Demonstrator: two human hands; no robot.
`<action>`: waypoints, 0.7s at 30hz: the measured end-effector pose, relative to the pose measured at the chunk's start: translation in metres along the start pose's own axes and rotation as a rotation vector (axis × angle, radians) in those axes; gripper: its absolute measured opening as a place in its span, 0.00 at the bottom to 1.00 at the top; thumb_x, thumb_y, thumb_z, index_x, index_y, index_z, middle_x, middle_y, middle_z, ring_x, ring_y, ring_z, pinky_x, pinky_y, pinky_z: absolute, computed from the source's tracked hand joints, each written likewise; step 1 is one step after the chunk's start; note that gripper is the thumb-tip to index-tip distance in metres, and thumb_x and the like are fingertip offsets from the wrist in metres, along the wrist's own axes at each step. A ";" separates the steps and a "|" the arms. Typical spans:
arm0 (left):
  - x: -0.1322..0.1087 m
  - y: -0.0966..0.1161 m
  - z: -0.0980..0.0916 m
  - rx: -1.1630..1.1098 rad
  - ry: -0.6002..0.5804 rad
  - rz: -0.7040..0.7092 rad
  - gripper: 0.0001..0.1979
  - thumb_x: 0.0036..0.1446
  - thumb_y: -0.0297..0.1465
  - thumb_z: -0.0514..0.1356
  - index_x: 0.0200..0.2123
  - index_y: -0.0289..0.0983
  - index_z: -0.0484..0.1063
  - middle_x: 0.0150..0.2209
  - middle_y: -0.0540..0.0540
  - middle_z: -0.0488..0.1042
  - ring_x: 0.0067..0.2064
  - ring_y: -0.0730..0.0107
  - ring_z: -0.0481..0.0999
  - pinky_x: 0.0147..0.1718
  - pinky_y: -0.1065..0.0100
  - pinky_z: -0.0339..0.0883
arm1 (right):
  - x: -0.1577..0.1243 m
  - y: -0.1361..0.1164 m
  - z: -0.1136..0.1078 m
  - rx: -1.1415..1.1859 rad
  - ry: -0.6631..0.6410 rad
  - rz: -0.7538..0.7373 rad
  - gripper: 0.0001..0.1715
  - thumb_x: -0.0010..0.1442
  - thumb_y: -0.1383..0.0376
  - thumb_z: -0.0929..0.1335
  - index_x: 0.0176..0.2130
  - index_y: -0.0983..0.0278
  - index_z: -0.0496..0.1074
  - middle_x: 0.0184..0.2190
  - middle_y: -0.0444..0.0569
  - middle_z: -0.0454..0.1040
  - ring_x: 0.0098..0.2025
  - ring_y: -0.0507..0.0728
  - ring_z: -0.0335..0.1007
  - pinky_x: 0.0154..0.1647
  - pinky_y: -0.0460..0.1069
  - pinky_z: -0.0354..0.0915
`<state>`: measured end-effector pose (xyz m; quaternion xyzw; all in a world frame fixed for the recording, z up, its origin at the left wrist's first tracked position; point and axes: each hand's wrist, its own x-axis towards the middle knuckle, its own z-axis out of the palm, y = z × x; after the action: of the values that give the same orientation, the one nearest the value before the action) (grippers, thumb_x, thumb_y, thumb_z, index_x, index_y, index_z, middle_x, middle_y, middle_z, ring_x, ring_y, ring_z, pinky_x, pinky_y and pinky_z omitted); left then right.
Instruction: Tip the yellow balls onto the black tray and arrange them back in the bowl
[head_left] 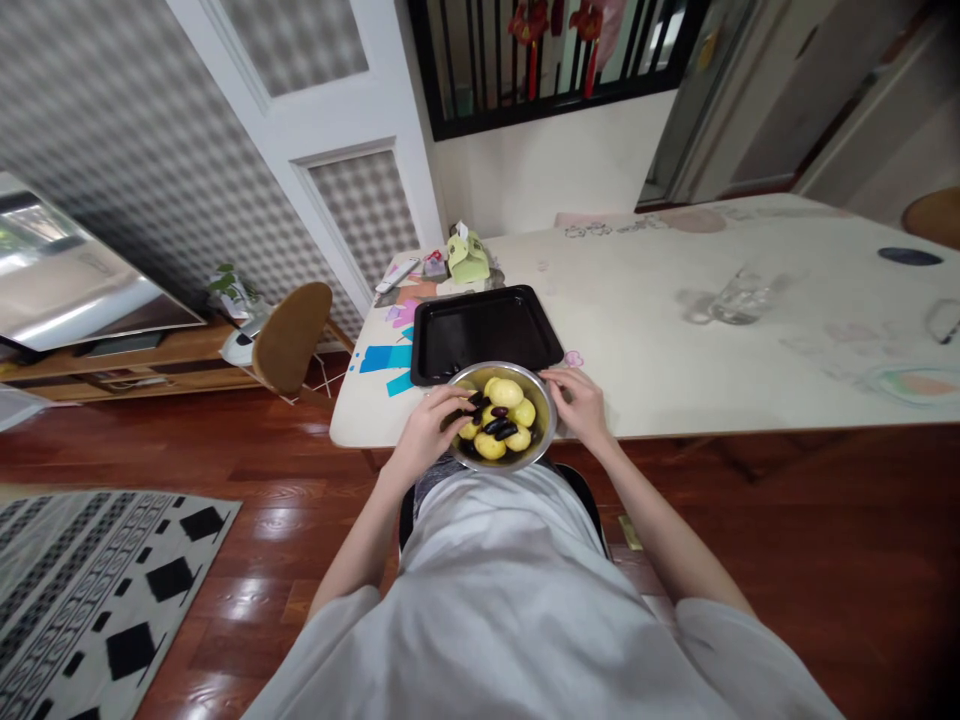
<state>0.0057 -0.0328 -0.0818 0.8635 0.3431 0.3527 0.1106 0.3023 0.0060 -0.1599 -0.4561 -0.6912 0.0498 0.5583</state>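
Observation:
A round metal bowl (550,432) sits at the table's near edge, in front of my body. Inside it are several pale yellow, rounded potatoes (505,393), with several dark, oblong, grape-like fruits (507,431) lying on top. My left hand (436,420) reaches over the bowl's left rim, its fingers and thumb curled around some of the dark fruits. On the opposite side, my right hand (577,402) grips the rim between thumb and fingers. Just beyond the bowl lies a black rectangular tray (487,330), with nothing visible in it.
A green tissue box (468,256) and a white remote (397,275) stand at the table's far left corner. A clear glass (739,298) is further right on the white table (637,350). A wooden chair (294,340) stands left of the table.

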 end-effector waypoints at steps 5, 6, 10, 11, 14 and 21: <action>0.000 -0.004 -0.018 0.114 -0.255 0.109 0.03 0.64 0.28 0.68 0.39 0.40 0.83 0.55 0.40 0.76 0.62 0.51 0.72 0.60 0.49 0.71 | 0.000 0.001 0.000 -0.001 -0.006 -0.012 0.15 0.70 0.65 0.65 0.42 0.58 0.82 0.41 0.50 0.85 0.45 0.61 0.82 0.51 0.58 0.77; 0.002 -0.004 -0.020 0.139 -0.297 0.125 0.05 0.64 0.27 0.67 0.38 0.41 0.84 0.57 0.40 0.75 0.64 0.50 0.70 0.61 0.49 0.70 | -0.001 0.002 0.000 -0.001 -0.006 -0.009 0.15 0.70 0.65 0.65 0.42 0.58 0.82 0.41 0.50 0.85 0.45 0.61 0.82 0.51 0.58 0.77; 0.016 0.001 -0.023 0.237 -0.441 0.175 0.09 0.65 0.26 0.66 0.33 0.42 0.85 0.61 0.41 0.72 0.69 0.48 0.65 0.63 0.49 0.67 | -0.001 0.003 0.001 -0.011 -0.003 0.019 0.15 0.70 0.64 0.65 0.42 0.58 0.82 0.41 0.51 0.85 0.45 0.61 0.82 0.53 0.59 0.77; 0.020 0.002 -0.023 0.255 -0.472 0.190 0.08 0.64 0.27 0.67 0.33 0.42 0.85 0.62 0.41 0.72 0.70 0.48 0.64 0.64 0.48 0.66 | -0.001 0.003 0.001 -0.013 -0.003 0.026 0.15 0.70 0.64 0.65 0.42 0.58 0.82 0.41 0.51 0.85 0.45 0.61 0.81 0.53 0.59 0.76; 0.030 0.000 -0.022 0.284 -0.532 0.236 0.06 0.60 0.26 0.70 0.32 0.43 0.85 0.65 0.43 0.70 0.73 0.45 0.60 0.67 0.44 0.61 | -0.001 0.002 0.001 -0.011 -0.006 0.030 0.16 0.70 0.64 0.64 0.41 0.58 0.82 0.41 0.51 0.85 0.45 0.62 0.81 0.54 0.59 0.76; 0.037 -0.005 -0.018 0.276 -0.599 0.279 0.08 0.52 0.25 0.75 0.33 0.44 0.86 0.73 0.45 0.63 0.78 0.42 0.48 0.73 0.38 0.49 | 0.000 0.001 0.001 0.003 -0.009 0.060 0.15 0.69 0.64 0.65 0.41 0.57 0.82 0.40 0.51 0.84 0.46 0.62 0.81 0.54 0.60 0.76</action>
<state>0.0102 -0.0051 -0.0514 0.9739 0.2188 0.0461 0.0393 0.3021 0.0069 -0.1604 -0.4754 -0.6796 0.0695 0.5543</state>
